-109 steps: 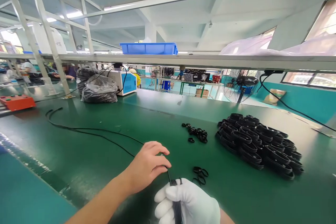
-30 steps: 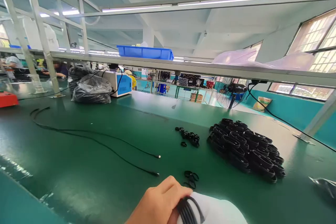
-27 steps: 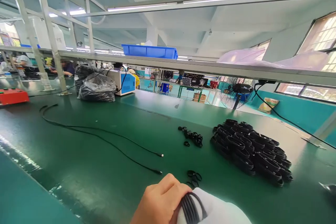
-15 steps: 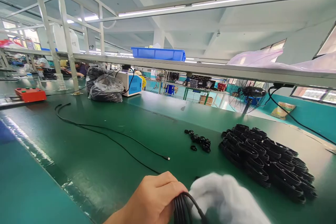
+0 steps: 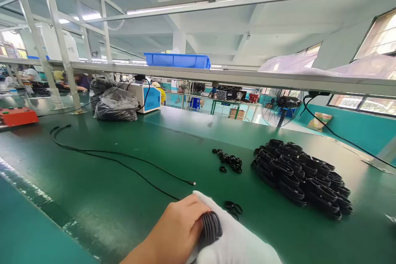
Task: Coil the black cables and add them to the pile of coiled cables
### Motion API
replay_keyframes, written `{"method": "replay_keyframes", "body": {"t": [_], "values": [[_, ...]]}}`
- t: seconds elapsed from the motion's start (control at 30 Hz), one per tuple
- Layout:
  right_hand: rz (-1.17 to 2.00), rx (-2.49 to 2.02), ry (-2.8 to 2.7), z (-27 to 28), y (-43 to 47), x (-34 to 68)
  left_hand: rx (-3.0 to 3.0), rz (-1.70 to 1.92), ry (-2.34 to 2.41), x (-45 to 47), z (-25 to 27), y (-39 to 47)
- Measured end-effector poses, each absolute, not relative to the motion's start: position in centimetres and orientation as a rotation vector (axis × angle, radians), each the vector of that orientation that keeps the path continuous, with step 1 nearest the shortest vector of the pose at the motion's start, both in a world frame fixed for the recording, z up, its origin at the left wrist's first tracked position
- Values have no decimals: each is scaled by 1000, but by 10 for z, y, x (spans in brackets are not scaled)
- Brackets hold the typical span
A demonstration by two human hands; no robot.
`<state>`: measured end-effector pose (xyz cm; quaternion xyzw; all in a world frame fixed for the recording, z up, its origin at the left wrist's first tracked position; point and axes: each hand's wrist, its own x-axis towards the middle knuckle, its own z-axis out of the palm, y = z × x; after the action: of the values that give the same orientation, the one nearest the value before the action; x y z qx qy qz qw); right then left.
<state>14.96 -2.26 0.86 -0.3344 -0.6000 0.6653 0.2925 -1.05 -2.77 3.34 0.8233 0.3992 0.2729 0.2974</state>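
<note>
My bare left hand [image 5: 176,227] is closed around a coiled black cable [image 5: 210,228], thumb and fingers gripping its bundled loops. In a white glove, my right hand [image 5: 238,235] wraps the far and lower side of the same coil, its fingers partly hidden behind it. From my left hand, one strand of black cable [image 5: 133,170] runs away to the left across the green table. Beside it lies a cable end with a small metal plug [image 5: 192,183]. Just beyond my right hand sit a few black ties or small loops [image 5: 233,206].
A large pile of coiled black cables [image 5: 300,177] covers the table's right side. Small black loops [image 5: 229,160] lie left of it. Farther back are plastic-wrapped bags [image 5: 116,105], a white-and-blue machine [image 5: 150,98] and an orange box [image 5: 18,116]. A shelf with a blue bin [image 5: 177,61] spans above.
My gloved right hand has moved left and closed about the coil. The cable piece that stuck out to the right no longer shows. The view has shifted slightly right.
</note>
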Motion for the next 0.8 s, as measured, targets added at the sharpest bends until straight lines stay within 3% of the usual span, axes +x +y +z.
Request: {"method": "replay_keyframes", "body": {"t": [0.2,0.33,0.53,0.8], "values": [[2029,-935,-1342,22,-26,138,1845,728,1219,-12,31,-26],[2026,-889,-1312,11,-28,142,1659,733,1197,-8,26,-25],[2023,-919,-1292,5,-29,141,1871,637,1391,-3,33,-26],[2010,-952,-1271,5,-28,138,2014,859,1370,-7,26,-27]]}}
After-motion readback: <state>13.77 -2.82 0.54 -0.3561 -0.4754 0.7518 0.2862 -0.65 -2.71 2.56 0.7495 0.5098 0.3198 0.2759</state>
